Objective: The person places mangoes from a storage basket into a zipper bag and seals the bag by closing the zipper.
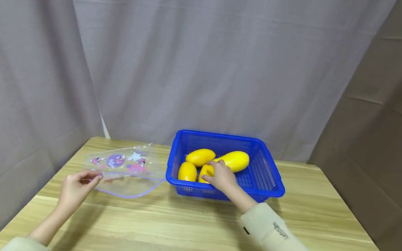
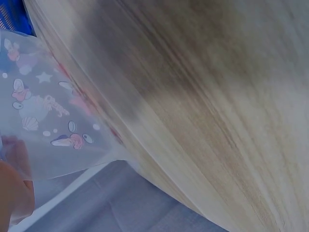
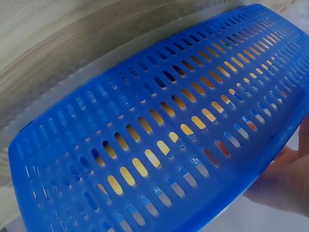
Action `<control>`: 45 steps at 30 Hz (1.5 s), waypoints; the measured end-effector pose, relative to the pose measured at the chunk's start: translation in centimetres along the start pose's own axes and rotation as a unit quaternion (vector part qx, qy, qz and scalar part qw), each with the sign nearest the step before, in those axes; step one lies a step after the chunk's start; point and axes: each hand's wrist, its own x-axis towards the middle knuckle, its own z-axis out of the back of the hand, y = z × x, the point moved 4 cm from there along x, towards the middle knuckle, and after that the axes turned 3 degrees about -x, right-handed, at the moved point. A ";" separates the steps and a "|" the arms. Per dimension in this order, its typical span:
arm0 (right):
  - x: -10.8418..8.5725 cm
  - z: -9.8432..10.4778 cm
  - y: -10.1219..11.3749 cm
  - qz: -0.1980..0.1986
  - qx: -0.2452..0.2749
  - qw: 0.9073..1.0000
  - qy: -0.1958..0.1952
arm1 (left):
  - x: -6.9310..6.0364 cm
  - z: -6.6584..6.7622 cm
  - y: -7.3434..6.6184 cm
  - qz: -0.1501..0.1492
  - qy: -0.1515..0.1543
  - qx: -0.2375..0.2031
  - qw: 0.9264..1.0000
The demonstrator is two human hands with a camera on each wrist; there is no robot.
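My left hand (image 1: 77, 186) pinches the purple-edged opening of a clear plastic zip bag (image 1: 115, 161) printed with cartoon figures. The bag lies on the table left of a blue plastic basket (image 1: 276, 186). In the left wrist view the printed bag (image 2: 36, 108) stretches out from the hand (image 2: 17, 193). Over the basket's near rim reaches my right hand (image 1: 223, 177), its fingers around a yellow mango (image 1: 204, 170). Beside it are two more mangoes (image 1: 187, 172) (image 1: 200, 157) and a larger, longer yellow fruit (image 1: 237, 161). The basket's slotted wall (image 3: 145, 130) mostly blocks the right wrist view.
The wood-grain table (image 1: 161, 231) extends in front of the basket and to both sides. Grey curtains (image 1: 221, 63) hang behind it and at the left, with a brownish one (image 1: 386, 131) at the right.
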 end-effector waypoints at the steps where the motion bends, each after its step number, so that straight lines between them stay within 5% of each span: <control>1: 0.1 0.0 0.0 0.000 -0.001 1.000 0.004 | 0.1 0.0 -0.1 0.001 0.001 -0.001 1.000; 15: 1.3 -1.1 -0.5 -0.014 0.001 0.999 0.050 | 0.1 -0.2 -0.1 0.008 0.008 0.001 1.000; 25: 1.9 -1.4 -1.0 -0.013 0.036 0.986 0.160 | 0.3 -0.4 -0.2 0.003 0.011 -0.002 1.000; 32: 2.1 -1.5 -0.8 -0.028 0.027 0.984 0.175 | 0.2 -0.4 -0.2 0.003 0.009 -0.004 1.000; 39: 5.7 -5.7 -3.9 -0.029 0.022 0.986 0.160 | 0.0 -0.2 -0.3 0.009 0.005 -0.001 1.000; 45: 3.5 -3.4 -1.5 -0.058 0.022 0.978 0.201 | 0.0 -0.2 -0.4 0.006 0.008 0.004 1.000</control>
